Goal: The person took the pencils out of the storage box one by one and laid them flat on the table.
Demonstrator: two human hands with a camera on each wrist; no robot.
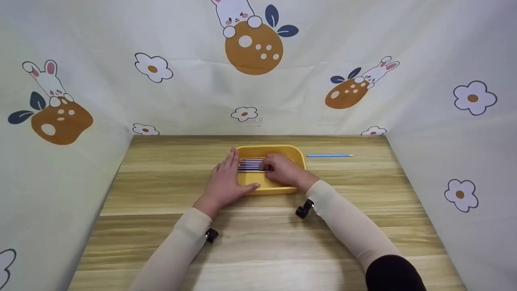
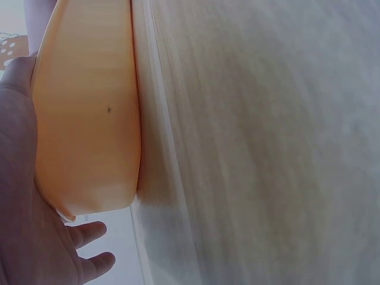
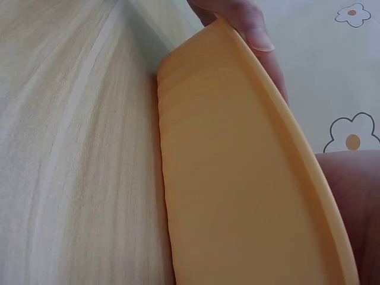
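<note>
Head view: both hands [image 1: 223,182] [image 1: 284,169] at a yellow tray [image 1: 268,184] (sticks [image 1: 249,165] inside).

You've got a yellow bin [image 3: 237,166] in smooth, satin-matt plastic by the look, 1 tiny dark speck on its wall. Your tabletop [image 1: 258,242]: wood-grain, smooth, soft sheen. Printed sheeting [image 1: 194,101] facing you: matt, cloth-like, lightly creased. Your 2 sleeves [image 1: 347,222]: matt fabric. Slim sticks [image 1: 249,165], blue stick [image 1: 329,155]: smooth-looking; you can't tell the material here.
</note>
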